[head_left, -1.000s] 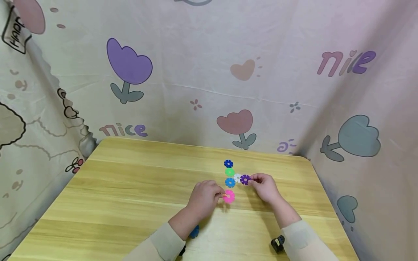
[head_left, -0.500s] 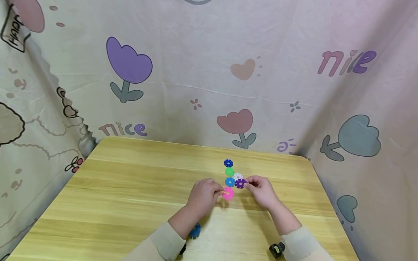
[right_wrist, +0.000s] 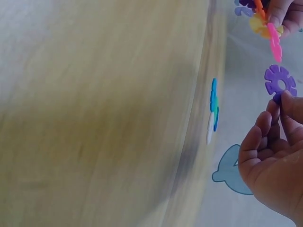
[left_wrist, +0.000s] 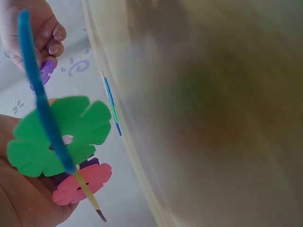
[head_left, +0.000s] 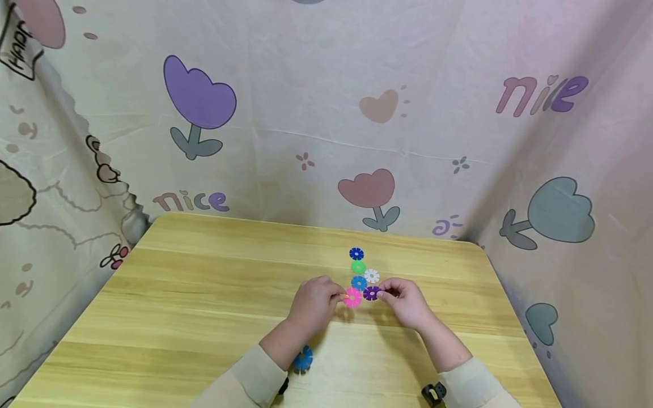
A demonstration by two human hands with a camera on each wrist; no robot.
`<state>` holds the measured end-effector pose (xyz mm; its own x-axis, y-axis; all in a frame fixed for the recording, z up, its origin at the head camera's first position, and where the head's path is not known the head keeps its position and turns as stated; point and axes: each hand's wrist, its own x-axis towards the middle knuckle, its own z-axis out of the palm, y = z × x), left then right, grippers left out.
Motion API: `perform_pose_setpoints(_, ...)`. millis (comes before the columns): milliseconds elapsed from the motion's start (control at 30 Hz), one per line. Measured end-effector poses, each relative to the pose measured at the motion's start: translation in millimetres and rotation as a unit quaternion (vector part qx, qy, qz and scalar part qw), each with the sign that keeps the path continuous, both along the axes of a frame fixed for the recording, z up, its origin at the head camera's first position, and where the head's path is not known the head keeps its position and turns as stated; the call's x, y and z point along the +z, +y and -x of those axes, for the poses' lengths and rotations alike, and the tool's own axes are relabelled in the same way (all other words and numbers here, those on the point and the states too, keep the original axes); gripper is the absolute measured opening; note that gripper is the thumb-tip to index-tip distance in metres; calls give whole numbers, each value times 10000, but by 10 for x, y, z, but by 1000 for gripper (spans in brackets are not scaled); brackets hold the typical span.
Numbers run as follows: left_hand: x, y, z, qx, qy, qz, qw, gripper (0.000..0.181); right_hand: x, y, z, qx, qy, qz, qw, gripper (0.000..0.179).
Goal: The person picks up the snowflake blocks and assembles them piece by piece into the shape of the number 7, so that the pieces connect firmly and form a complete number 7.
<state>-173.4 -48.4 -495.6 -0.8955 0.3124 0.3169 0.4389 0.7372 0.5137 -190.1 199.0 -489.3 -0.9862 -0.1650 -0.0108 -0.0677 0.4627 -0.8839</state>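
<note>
My left hand [head_left: 313,306] grips a cluster of joined notched plastic discs. Its pink disc [head_left: 352,298] sticks out past the fingertips, and in the left wrist view a green disc [left_wrist: 61,135], a blue disc [left_wrist: 42,99] seen edge-on and a yellow disc [left_wrist: 86,189] show too. The palm hides part of this cluster. Between thumb and fingertips, my right hand [head_left: 405,303] pinches a single purple disc [right_wrist: 279,81]. In the head view that purple disc is right beside the pink one; the right wrist view shows a small gap between them.
Beyond the hands, a dark blue disc [head_left: 356,254], a green disc [head_left: 359,267], a light blue disc [head_left: 359,283] and a white disc [head_left: 372,276] lie close together on the wooden table [head_left: 204,283]. A patterned curtain [head_left: 285,113] hangs behind the table.
My right hand has brought the purple disc away from the white disc, toward me and left, up beside the pink disc. The left hand's pink disc has shifted slightly up and left.
</note>
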Motion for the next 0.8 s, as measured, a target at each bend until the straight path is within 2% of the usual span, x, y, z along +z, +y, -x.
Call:
perform_pose_setpoints(167,15,0,-6,0,-81,50,10000,6,-21,-7,-23,211,82,50,9997,3)
perform_pose_setpoints(567,21,14,-6,-33,-225,63,9997,7,-49,-19,-43,282,217,-115,9993,5)
perform_pose_setpoints(800,22,24,-7,-36,-375,-182,9991,7,-35,-46,-77,256,376,-329,9984,5)
